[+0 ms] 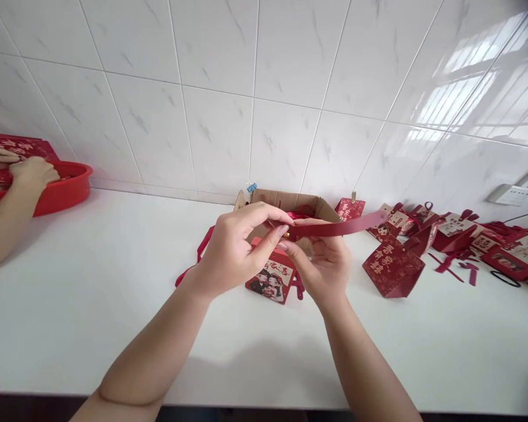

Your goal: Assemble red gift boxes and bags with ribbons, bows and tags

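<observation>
Red strap [341, 228] is held up in front of the cardboard box [328, 206]; left hand [237, 243] and right hand [325, 261] both pinch it near a gold stud [287, 235]. Judgement: keep the band flat, thumbs pressing evenly by the stud. Long axis roughly crosswise; free end points right, slightly raised, past the box's right edge.

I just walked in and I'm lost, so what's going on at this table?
A person's left hand and right hand are holding a dark red strap near a gold stud. A red box with a cartoon couple shows below them, and an open cardboard box sits behind. More red boxes stand to the right. At far left, a co-worker's hands are at a red basin.
</observation>
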Available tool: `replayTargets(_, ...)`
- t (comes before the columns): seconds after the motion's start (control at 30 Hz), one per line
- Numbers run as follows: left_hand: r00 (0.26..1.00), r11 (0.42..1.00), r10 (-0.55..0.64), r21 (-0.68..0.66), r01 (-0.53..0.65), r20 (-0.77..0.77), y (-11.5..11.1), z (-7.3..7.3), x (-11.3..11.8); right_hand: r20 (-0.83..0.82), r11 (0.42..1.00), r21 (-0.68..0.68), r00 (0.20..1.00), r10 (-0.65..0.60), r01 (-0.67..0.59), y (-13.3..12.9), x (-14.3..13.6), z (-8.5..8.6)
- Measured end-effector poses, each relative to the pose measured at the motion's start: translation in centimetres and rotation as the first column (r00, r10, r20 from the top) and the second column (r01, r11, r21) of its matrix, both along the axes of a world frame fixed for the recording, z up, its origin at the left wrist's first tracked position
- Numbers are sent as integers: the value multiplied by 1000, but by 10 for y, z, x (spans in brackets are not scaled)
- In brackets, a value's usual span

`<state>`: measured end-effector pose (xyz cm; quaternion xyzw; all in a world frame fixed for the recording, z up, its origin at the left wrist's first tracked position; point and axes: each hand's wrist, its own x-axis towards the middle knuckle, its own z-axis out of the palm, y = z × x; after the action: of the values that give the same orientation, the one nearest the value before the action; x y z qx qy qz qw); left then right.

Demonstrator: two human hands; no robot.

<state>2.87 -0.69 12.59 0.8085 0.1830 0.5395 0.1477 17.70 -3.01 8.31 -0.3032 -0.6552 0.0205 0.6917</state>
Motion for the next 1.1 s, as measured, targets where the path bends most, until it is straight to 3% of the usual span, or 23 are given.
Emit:
replayTargets(0.23,989,989,-145,-47,143,-38,-4,4,-9,53,979,180,995,87,-95,10,18,6)
replayTargets(0.37,981,980,-161,-136,146,-112,-5,7,-13,89,955,33,953,291,-295,9,27,8)
replayTargets(0.5,966,956,-199,-249,155,-163,-2,10,-15,26,871,-78,872,488,-485,11,30,7)
replayTargets(0.63,942,958,-240,-211,192,-233,1,10,-17,-86,782,-149,795,600,-606,12,32,4)
replayTargets(0.73,938,965,-231,-182,188,-258,3,9,-17,-141,728,-202,755,640,-655,11,32,3)
replayTargets(0.87,944,976,-208,-123,181,-257,5,7,-17,-178,712,-272,761,624,-647,11,30,3)
replayTargets(1.1,959,990,-141,-57,131,-247,9,4,-15,-180,686,-228,722,668,-691,15,31,3)
